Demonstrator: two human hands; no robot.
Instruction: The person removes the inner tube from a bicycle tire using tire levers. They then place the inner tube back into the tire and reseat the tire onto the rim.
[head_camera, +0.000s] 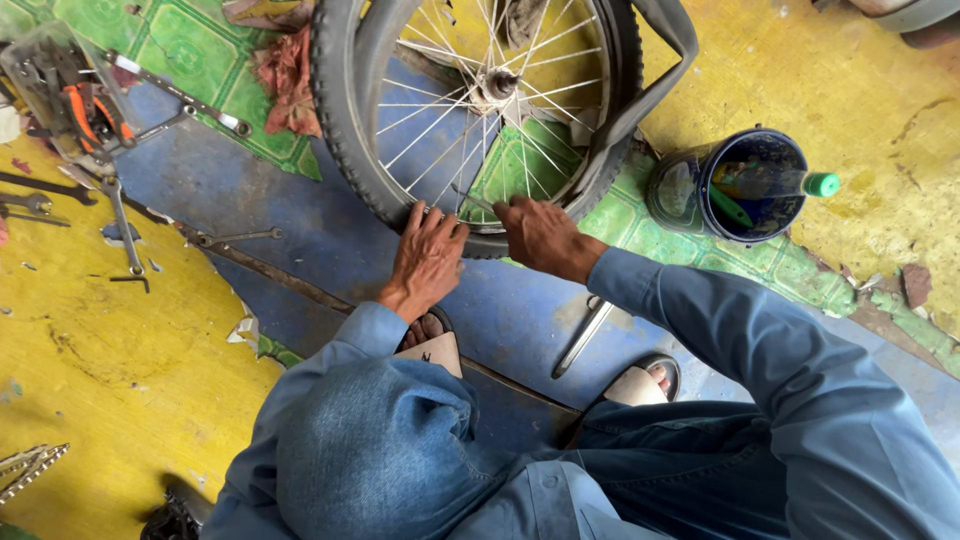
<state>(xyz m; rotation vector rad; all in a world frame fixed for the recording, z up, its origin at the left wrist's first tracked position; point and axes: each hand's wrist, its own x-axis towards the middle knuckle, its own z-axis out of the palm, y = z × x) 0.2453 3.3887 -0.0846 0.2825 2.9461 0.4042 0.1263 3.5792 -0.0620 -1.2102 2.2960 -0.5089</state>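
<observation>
Two bare hands work at the near edge of a bicycle wheel (480, 110) lying on the painted floor (120, 350). The left hand (428, 258) presses its curled fingers on the black tyre (345, 150). The right hand (540, 235) is closed around a thin metal tyre lever (472, 200), whose tip lies at the rim between the two hands. A loose inner tube (650, 90) hangs off the wheel's far side. Spanners (125, 225) lie to the left; a dark bucket (690, 190) stands to the right.
</observation>
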